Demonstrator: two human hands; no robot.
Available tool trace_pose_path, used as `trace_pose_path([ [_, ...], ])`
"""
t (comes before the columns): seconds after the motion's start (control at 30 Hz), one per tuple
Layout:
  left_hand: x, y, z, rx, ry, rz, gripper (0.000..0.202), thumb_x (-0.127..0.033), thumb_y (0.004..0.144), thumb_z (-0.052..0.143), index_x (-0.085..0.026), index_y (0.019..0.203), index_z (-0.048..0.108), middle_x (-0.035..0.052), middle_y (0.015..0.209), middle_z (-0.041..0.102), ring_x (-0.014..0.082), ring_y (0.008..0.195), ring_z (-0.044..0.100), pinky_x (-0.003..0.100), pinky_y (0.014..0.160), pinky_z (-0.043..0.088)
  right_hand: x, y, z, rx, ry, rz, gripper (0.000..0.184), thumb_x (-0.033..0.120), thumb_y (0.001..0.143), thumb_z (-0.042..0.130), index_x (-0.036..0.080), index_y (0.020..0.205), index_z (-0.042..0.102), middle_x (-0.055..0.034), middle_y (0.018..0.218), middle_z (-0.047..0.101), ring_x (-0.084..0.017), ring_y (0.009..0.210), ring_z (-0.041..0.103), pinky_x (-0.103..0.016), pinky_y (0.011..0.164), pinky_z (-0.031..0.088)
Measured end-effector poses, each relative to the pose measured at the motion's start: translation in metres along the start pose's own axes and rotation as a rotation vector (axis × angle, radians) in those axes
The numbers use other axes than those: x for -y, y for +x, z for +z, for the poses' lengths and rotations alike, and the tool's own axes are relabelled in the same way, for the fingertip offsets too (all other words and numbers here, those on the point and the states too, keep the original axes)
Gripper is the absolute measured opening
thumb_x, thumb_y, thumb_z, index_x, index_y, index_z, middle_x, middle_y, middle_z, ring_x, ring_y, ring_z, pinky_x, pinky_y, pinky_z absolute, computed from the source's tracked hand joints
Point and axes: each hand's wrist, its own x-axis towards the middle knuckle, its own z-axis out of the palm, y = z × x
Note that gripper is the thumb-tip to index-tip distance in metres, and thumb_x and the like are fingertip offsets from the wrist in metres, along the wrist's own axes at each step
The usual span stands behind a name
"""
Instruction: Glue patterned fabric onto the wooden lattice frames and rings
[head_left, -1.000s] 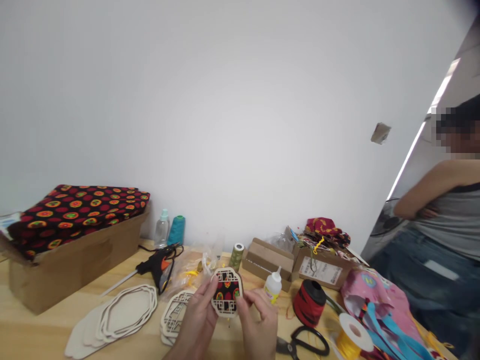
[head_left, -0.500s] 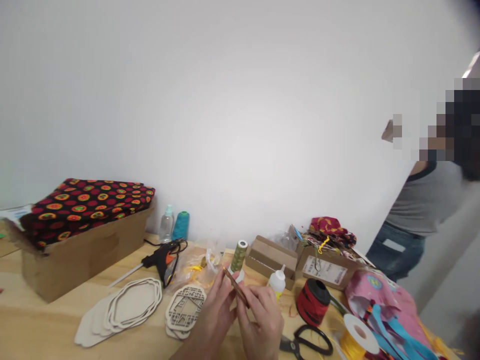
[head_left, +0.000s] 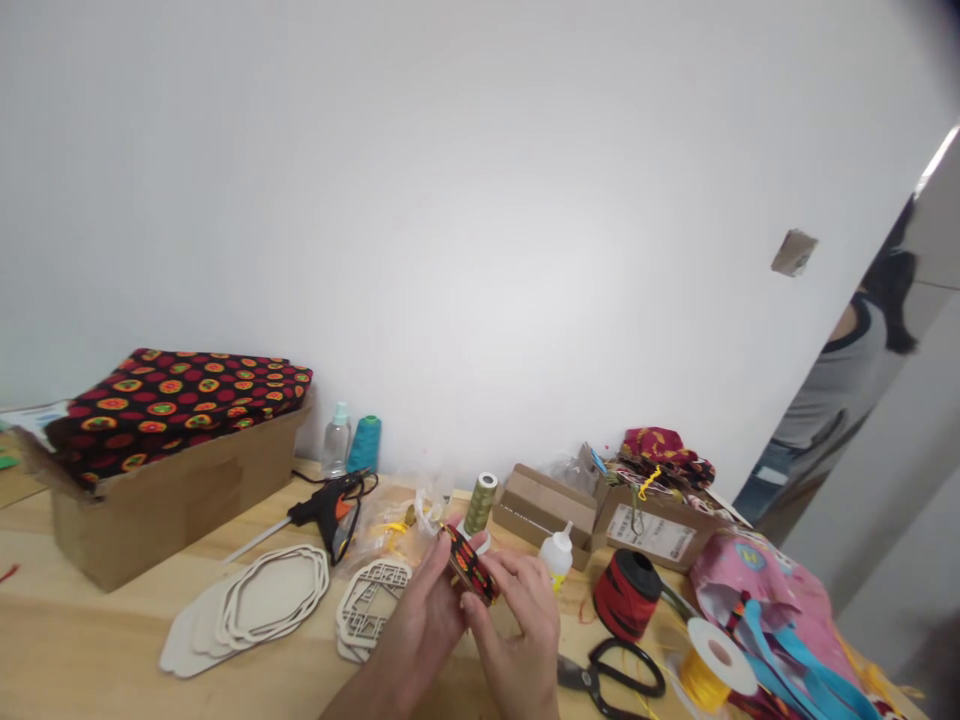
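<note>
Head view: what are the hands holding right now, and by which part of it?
The left hand and right hand pinch a thin wooden-framed fabric panel, seen edge-on, by its opposite ends.

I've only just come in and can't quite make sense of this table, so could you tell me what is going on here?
A person is holding a small wooden frame faced with patterned fabric edge-on between the left hand and the right hand. On the wooden table nearby lie lattice wooden frames, plain wooden cut-outs, a hot glue gun, a white glue bottle and black-handled scissors. Another person stands far off to the right.
</note>
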Motion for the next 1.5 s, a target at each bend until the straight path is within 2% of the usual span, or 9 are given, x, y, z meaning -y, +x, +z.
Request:
trace_pose_path([
  [0.33,0.004,-0.001,-0.003,0.009,0.074,0.043,0.053,-0.029,0.081,0.053,-0.029,0.129,0.03,0.0061,0.101,0.064,0.0199,0.097,0.059,0.029,0.072,0.049,0.0,0.003,-0.001,-0.047,-0.08,-0.129,0.025,0.007,0.075,0.059,0.019,0.097,0.061,-0.0067,0.083,0.061,-0.018,0.076,0.052,-0.032,0.064,0.043],
  [0.47,0.004,-0.002,-0.002,-0.046,0.288,0.272,0.058,-0.03,0.074,0.063,-0.033,0.125,0.035,0.0036,0.12,0.052,0.0195,0.116,0.045,0.024,0.083,0.045,0.003,0.004,-0.002,-0.09,-0.129,-0.156,0.026,0.009,0.074,0.06,0.018,0.098,0.06,-0.0072,0.084,0.061,-0.018,0.076,0.053,-0.034,0.066,0.042],
  [0.57,0.005,-0.001,-0.005,0.008,0.493,0.469,0.061,-0.027,0.066,0.07,-0.031,0.121,0.041,0.0043,0.126,0.048,0.0213,0.122,0.038,0.022,0.089,0.041,0.005,0.004,-0.002,-0.14,-0.124,-0.182,0.024,0.009,0.075,0.059,0.018,0.097,0.06,-0.0062,0.082,0.061,-0.018,0.075,0.052,-0.034,0.066,0.042],
  [0.67,0.007,-0.003,-0.005,0.086,0.563,0.578,0.058,-0.03,0.066,0.069,-0.031,0.118,0.044,0.0051,0.128,0.046,0.0229,0.123,0.037,0.023,0.09,0.041,0.004,0.003,-0.003,-0.187,-0.11,-0.173,0.028,0.005,0.075,0.057,0.018,0.099,0.06,-0.0064,0.082,0.06,-0.017,0.075,0.05,-0.033,0.065,0.042],
  [0.8,0.011,-0.009,0.003,0.025,0.595,0.672,0.055,-0.03,0.067,0.068,-0.033,0.117,0.046,0.0022,0.127,0.047,0.0202,0.121,0.039,0.023,0.091,0.04,0.0,0.003,-0.004,-0.183,-0.097,-0.144,0.026,0.005,0.075,0.057,0.018,0.098,0.06,-0.0064,0.082,0.061,-0.017,0.074,0.051,-0.032,0.064,0.043],
  [1.0,0.011,-0.019,0.014,-0.052,0.675,0.712,0.058,-0.024,0.063,0.07,-0.025,0.116,0.048,0.0058,0.13,0.044,0.0253,0.123,0.035,0.034,0.101,0.031,0.003,0.002,-0.005,-0.192,-0.011,-0.101,0.024,0.009,0.078,0.055,0.019,0.1,0.061,-0.0057,0.081,0.062,-0.016,0.073,0.056,-0.029,0.061,0.046],
  [1.17,0.007,-0.023,0.022,-0.125,0.56,0.719,0.044,-0.02,0.06,0.072,-0.022,0.102,0.061,0.006,0.115,0.058,0.0265,0.115,0.044,0.031,0.097,0.035,0.007,0.004,-0.005,-0.309,0.074,-0.02,0.024,0.008,0.078,0.054,0.022,0.096,0.063,-0.0034,0.08,0.063,-0.014,0.073,0.06,-0.024,0.061,0.049],
  [1.33,0.001,-0.025,0.023,-0.255,0.673,0.706,0.025,-0.024,0.061,0.071,-0.023,0.086,0.068,0.0036,0.099,0.065,0.0264,0.111,0.047,0.03,0.103,0.026,0.002,0.001,-0.002,-0.32,0.135,0.079,0.021,0.011,0.077,0.058,0.023,0.092,0.065,-0.0027,0.082,0.066,-0.015,0.074,0.062,-0.024,0.063,0.051],
  [1.5,0.001,-0.019,0.018,-0.207,0.609,0.683,0.045,-0.026,0.057,0.075,-0.026,0.1,0.061,0.0032,0.111,0.06,0.0266,0.115,0.044,0.035,0.101,0.029,-0.002,0.0,0.0,-0.308,0.192,0.157,0.016,0.011,0.075,0.06,0.022,0.085,0.066,-0.0021,0.079,0.067,-0.015,0.071,0.063,-0.024,0.062,0.052],
])
